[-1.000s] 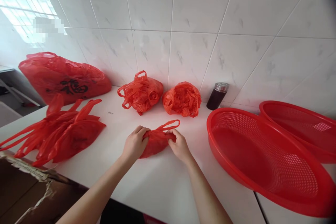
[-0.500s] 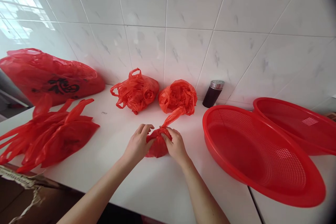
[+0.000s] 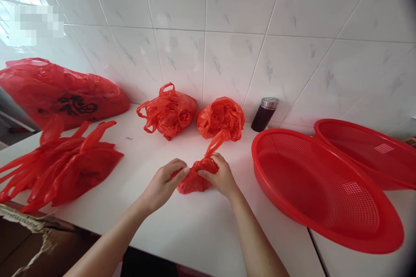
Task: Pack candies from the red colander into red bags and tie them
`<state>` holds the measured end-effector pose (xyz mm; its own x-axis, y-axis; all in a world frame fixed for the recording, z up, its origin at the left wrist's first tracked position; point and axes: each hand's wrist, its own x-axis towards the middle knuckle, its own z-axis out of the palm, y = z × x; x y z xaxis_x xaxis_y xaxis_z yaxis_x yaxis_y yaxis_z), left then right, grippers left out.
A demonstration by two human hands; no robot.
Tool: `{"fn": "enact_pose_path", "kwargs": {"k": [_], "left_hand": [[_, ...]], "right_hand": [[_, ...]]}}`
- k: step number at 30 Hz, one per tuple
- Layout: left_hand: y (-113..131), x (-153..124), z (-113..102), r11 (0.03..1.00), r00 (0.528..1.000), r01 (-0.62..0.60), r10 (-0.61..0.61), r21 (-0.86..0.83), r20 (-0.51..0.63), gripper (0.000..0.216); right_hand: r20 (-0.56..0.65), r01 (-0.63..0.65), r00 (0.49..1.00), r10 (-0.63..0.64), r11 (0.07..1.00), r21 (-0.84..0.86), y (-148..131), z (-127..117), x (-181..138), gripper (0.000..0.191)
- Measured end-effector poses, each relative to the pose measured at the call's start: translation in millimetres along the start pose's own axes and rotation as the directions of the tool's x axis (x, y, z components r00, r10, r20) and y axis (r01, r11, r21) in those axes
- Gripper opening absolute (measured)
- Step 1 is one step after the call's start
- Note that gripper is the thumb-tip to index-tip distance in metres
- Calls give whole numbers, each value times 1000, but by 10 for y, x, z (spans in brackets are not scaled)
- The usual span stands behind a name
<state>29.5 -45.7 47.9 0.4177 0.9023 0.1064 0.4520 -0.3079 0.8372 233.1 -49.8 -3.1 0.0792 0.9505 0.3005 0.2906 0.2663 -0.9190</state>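
Observation:
A small red plastic bag (image 3: 195,178) lies scrunched into a wad on the white counter (image 3: 195,225), one handle sticking up toward the wall. My left hand (image 3: 162,184) pinches its left side with closed fingers. My right hand (image 3: 218,175) is closed on its right side and top. Behind them, against the tiled wall, sit two balled-up red bags, one to the left (image 3: 168,111) and one to the right (image 3: 221,117).
A stack of flat red bags (image 3: 65,164) lies at the left, with a large filled red bag (image 3: 58,93) bearing black characters behind it. Two red mesh baskets, a near one (image 3: 325,190) and a far one (image 3: 367,151), fill the right. A dark flask (image 3: 264,114) stands by the wall. A cardboard box (image 3: 29,238) sits at bottom left.
The bag went from a flat fold with a loop handle to a tight wad. Both hands drew closer together and my left hand slid slightly toward me.

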Motion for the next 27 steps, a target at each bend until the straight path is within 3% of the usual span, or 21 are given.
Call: {"fn": "enact_pose_path", "kwargs": {"k": [1, 3, 6, 9, 11, 14, 18, 20, 22, 27], "left_hand": [[30, 17, 8, 977, 999, 34, -28, -210, 31, 37], [37, 57, 48, 829, 995, 99, -77, -550, 62, 40], [-45, 97, 144, 678, 993, 106, -115, -728, 38, 47], [-142, 96, 244, 719, 997, 69, -35, -692, 63, 74], [-175, 90, 298, 817, 997, 42, -1, -575, 71, 93], [-181, 97, 364, 951, 1000, 3, -10, -309, -22, 88], [-139, 127, 447, 999, 999, 39, -39, -12, -15, 81], [-95, 139, 485, 1000, 999, 22, -22, 2, 45, 79], [-38, 144, 513, 999, 997, 5, -1, -46, 82, 77], [61, 137, 507, 938, 995, 86, -67, -337, 67, 100]], "right_hand": [[16, -4, 1000, 4, 1000, 20, -8, 1, 1, 21], [42, -47, 998, 42, 990, 133, -20, 12, 0, 23], [45, -96, 995, 87, 955, 281, -40, 31, -11, 25], [95, -119, 991, 92, 934, 338, -81, 27, -23, 18], [227, -176, 969, 94, 911, 373, -110, 15, -30, 32], [351, -250, 929, 119, 900, 357, -131, 16, -36, 44], [149, -176, 976, 156, 976, 129, -140, 53, -50, 39], [104, -121, 988, 113, 990, 77, -154, 54, -58, 28], [125, -93, 989, 75, 984, 150, -173, 25, -57, 18], [90, -184, 983, 162, 911, 368, -216, -134, -33, 25]]}}
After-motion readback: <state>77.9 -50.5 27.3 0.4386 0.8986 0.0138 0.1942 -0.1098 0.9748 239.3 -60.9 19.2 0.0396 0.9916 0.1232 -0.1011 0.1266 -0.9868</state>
